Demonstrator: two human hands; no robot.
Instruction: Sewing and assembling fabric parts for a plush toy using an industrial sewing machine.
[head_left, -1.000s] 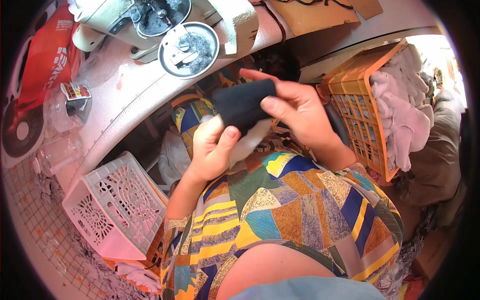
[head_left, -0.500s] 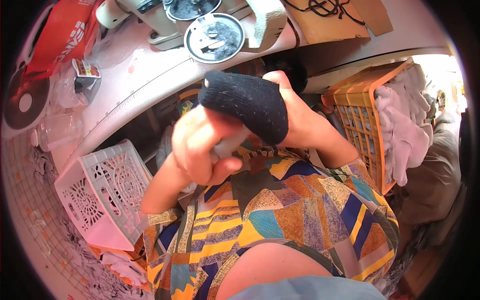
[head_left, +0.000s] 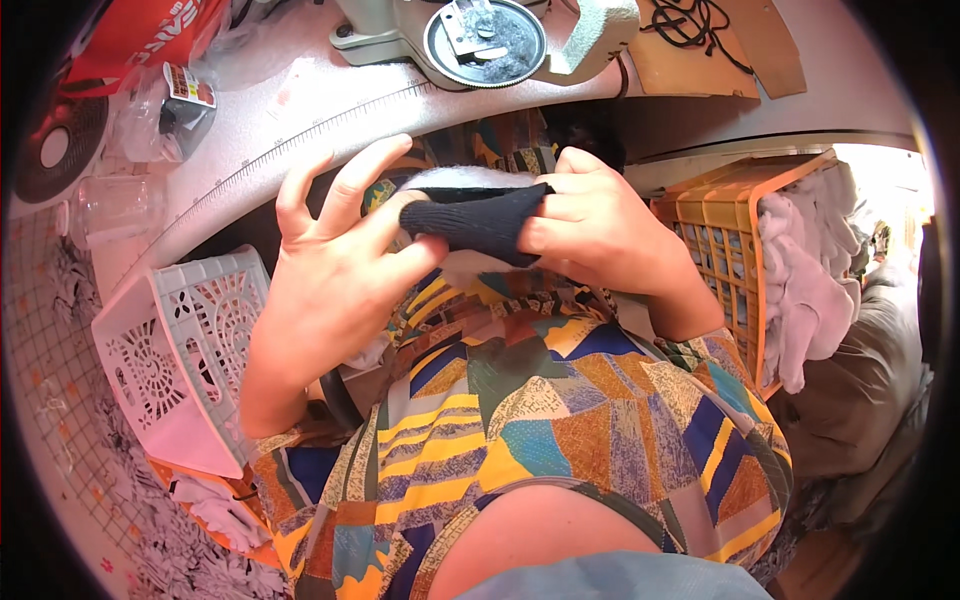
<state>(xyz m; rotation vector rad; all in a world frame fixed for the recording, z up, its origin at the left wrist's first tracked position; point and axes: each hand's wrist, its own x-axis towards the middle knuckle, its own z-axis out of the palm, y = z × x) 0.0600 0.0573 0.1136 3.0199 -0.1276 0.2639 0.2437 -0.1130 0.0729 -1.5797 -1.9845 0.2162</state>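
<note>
1 view only: a fisheye camera worn on the head looks steeply down the person's own front, close above both hands at picture centre. The pale surface (head_left: 300, 120) curves across the top, a white basket (head_left: 180, 340) sits at left, an orange basket (head_left: 730, 230) at right, edges bending rimward.

We wear a loose short-sleeved patchwork garment (head_left: 540, 420) printed in yellow, orange, navy, teal and grey patches, some striped, some scribbled with fine lines. Our forearms are bare, and our left hand (head_left: 335, 270) and right hand (head_left: 600, 235) carry no gloves. A pale blue cloth (head_left: 610, 580) covers our lap.
</note>
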